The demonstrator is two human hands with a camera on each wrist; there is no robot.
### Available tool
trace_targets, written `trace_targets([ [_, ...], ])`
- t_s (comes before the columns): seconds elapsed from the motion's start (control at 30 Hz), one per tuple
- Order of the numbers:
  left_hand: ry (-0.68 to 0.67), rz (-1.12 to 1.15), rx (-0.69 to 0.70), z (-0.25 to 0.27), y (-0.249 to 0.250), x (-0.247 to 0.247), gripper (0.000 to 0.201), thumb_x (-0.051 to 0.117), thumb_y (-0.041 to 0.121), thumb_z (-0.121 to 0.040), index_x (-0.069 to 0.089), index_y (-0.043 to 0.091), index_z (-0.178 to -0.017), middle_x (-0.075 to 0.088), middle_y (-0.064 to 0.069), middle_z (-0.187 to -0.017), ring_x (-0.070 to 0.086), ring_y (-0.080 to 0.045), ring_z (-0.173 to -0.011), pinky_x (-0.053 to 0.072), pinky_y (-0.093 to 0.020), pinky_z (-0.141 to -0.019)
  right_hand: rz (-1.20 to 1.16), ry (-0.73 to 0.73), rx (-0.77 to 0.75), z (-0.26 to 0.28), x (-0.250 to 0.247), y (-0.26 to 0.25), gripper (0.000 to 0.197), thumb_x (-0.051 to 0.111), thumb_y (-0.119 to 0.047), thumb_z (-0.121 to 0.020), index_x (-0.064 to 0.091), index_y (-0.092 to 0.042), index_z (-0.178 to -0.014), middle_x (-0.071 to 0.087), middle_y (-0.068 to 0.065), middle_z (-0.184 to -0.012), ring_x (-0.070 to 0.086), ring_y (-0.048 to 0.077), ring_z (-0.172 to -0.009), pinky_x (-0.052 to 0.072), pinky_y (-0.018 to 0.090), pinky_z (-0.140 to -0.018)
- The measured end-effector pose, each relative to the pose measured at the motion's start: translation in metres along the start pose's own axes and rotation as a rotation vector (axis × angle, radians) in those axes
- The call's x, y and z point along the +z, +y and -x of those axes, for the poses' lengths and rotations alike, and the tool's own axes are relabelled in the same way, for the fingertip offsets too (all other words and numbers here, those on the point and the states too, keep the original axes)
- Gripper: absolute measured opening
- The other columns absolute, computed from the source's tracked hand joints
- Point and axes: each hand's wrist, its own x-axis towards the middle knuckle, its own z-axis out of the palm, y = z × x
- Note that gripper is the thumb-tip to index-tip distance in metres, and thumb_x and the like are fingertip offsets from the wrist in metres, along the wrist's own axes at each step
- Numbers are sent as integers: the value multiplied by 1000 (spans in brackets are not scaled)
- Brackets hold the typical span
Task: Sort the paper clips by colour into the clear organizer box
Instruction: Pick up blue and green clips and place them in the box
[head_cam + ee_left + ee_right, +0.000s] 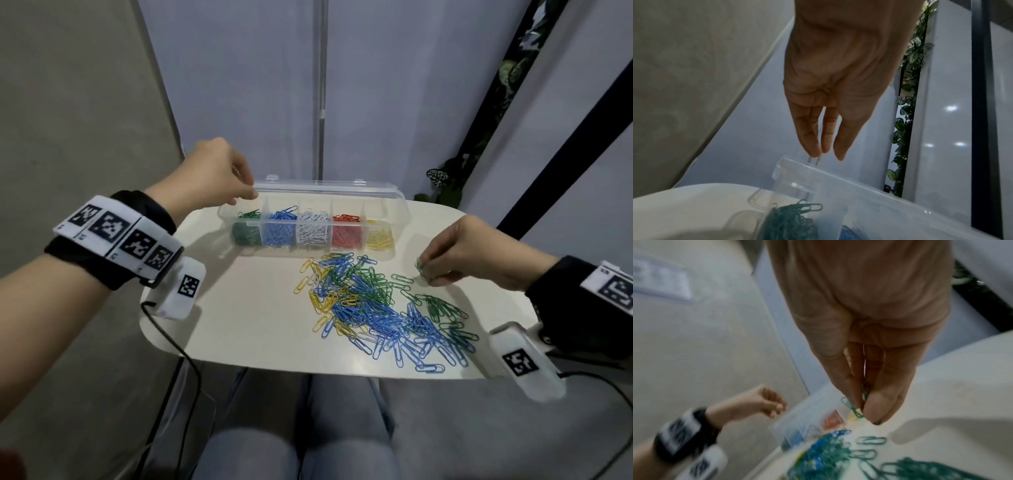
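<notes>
From above, the clear organizer box (313, 222) sits at the far side of the white worktop (239, 325), lid tipped back, its compartments running green, blue, white, red, yellow from left to right. The loose pile of paper clips (373, 305) lies just in front of it, mostly green, blue and yellow now, so the sorting looks well along but far from done. The left hand (212, 174) reaches out to the box's left end, fingertips at the lid edge, probably to keep the light box from sliding. The right hand (469, 253) hovers low at the right of the pile, wrist dropped, pinching a few green clips (420, 267).

Over to the left wrist view: the left hand (836, 78) points down, fingers (812, 139) straight and close together, tips meeting the lid's rim; the grip is loose, closed on nothing. Below it, the green compartment (789, 222) is heaped.

Right wrist view, blurry: the right hand (869, 337) has thumb and fingertips pressed together on the green clips (854, 408), palm hanging downward above the pile. Those clips belong, I'd say, in the far-left compartment, a reach across the whole box.
</notes>
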Motion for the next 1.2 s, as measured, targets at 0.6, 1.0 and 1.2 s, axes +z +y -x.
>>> trace_targets([
  [0.6,146,398,16,54,-42,-9,2,69,5,-82,71,4,-81,61,-14,-68,53,-18,-61,58,-35,-56,-160,-65,-295,-45,85,-159,10,69,19,-70,65,14,-77,65,21,-69,63,26,-54,61,36,-61],
  [1.0,126,419,39,65,-60,-12,3,70,4,-82,71,6,-79,65,-24,-73,56,-20,-61,57,-33,-54,-103,-135,-282,-62,111,-184,25,71,10,-76,65,11,-100,65,20,-74,63,24,-59,60,34,-61],
  [1.2,-26,414,149,74,-29,14,3,73,10,-81,72,12,-78,69,-9,-73,63,-19,-66,55,-29,-51,91,-39,-408,-24,50,-135,17,81,-6,-70,75,-6,-87,58,2,-59,51,8,-51,46,21,-47],
])
